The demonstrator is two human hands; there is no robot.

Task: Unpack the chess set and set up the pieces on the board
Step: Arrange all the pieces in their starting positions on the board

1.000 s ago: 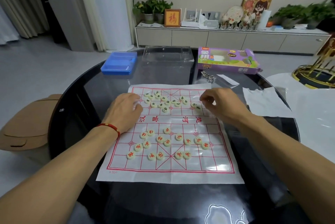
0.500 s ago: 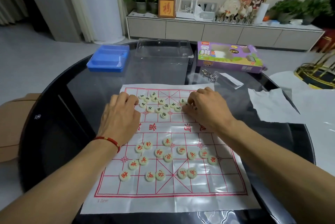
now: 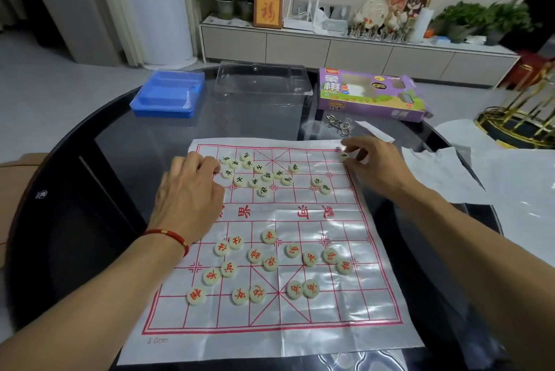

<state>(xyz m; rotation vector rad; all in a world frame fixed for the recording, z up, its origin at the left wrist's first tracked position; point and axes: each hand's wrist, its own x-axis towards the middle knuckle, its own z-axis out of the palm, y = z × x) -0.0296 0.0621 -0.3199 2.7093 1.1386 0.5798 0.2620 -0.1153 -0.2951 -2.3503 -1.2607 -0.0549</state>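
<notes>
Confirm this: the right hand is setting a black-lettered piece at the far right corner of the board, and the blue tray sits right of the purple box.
One thing is wrong. The head view shows the blue tray left of the purple box, with a clear plastic cover between them. The right hand does pinch a black-lettered piece at the board's far right corner.

Dim indoor light; glare on the plastic board [image 3: 300, 220]; edges bowed, softly blurred.

The purple box [image 3: 371, 94] says "XIANG QI" under big Chinese signs. The board sheet [image 3: 270, 337] has "3.0cm" written in its near left corner.
</notes>
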